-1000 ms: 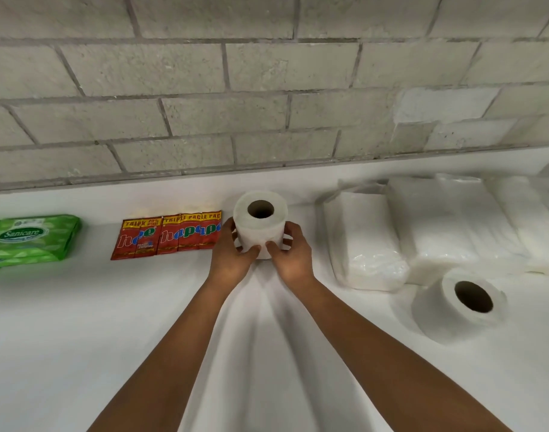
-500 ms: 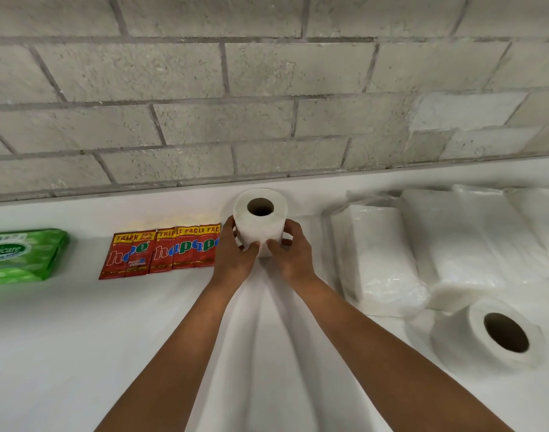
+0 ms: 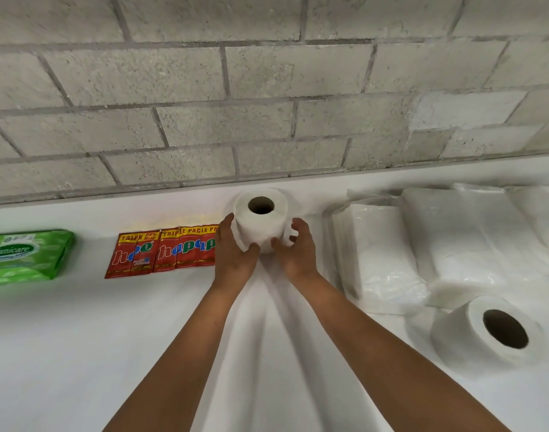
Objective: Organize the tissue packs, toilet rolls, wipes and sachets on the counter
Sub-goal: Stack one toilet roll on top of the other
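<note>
The upright toilet roll [image 3: 260, 218] stands near the wall, gripped by the left hand [image 3: 235, 251] and the right hand [image 3: 293, 247], fingers curled round its sides. Just left of the fingers lie the red sachets [image 3: 164, 252], farther left the green wipes [image 3: 26, 255]; to their right sit the tissue packs [image 3: 379, 254]. A second roll [image 3: 488, 332] lies apart, seemingly not yet lined up.

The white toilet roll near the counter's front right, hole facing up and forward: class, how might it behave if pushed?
The white toilet roll looks tilted rather than flat on its end, so a push may roll it. Soft wound paper probably dents under fingers. It likely weighs little for its bulk, so it should slide easily on the smooth white counter.
</note>
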`<state>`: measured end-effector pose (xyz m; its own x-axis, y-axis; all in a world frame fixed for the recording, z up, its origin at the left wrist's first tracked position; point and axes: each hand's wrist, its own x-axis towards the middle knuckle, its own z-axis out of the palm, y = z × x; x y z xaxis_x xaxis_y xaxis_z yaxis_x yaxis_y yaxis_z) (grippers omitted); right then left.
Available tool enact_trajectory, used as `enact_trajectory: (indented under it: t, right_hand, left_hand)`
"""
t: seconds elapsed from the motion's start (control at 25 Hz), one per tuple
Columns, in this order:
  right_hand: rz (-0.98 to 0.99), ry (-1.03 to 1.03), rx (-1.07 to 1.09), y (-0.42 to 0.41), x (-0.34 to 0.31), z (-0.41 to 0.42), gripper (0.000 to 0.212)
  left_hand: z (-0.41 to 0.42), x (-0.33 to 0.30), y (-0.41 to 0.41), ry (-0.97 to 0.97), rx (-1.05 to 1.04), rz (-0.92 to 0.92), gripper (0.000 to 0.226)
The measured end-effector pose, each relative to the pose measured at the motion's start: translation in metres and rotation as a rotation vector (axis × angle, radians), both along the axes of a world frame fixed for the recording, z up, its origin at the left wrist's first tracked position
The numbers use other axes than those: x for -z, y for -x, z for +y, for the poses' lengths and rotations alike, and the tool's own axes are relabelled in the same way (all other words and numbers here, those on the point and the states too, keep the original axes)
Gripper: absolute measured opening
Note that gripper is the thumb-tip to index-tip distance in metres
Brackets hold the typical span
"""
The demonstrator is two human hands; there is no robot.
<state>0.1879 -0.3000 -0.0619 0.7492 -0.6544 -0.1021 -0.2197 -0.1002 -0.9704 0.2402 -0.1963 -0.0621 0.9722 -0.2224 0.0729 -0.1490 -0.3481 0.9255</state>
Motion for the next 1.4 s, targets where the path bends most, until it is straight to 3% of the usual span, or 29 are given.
enact_trajectory:
  t: [0.2, 0.36, 0.72, 0.88, 1.08, 1.2, 1.4]
  right_hand:
    - [-0.109, 0.068, 0.094, 0.024, -0.045, 0.000, 0.051]
    - [-0.209, 0.155, 0.093, 0.061, -0.086, -0.014, 0.041]
    - [-0.296, 0.520, 0.305, 0.190, -0.128, -0.063, 0.037]
    - [-0.275, 0.550, 0.443, 0.244, -0.115, -0.082, 0.039]
    - [-0.161, 0.425, 0.718, 0.303, -0.067, -0.099, 0.055]
    - [-0.037, 0.323, 0.576, 0.320, -0.030, -0.104, 0.051]
    - [0.041, 0.267, 0.372, 0.321, -0.002, -0.103, 0.069]
  left_hand:
    - [0.003, -0.037, 0.033, 0.090, -0.076, -0.020, 0.053]
    - [-0.005, -0.080, 0.058, 0.210, 0.029, 0.015, 0.035]
    - [-0.048, -0.119, 0.156, 0.177, 0.373, 0.069, 0.030]
    - [-0.073, -0.101, 0.195, 0.062, 0.507, 0.128, 0.040]
    - [-0.096, -0.067, 0.229, -0.125, 0.682, 0.185, 0.060]
    - [-0.106, -0.055, 0.238, -0.153, 0.716, 0.232, 0.070]
    - [-0.114, -0.045, 0.245, -0.225, 0.790, 0.240, 0.078]
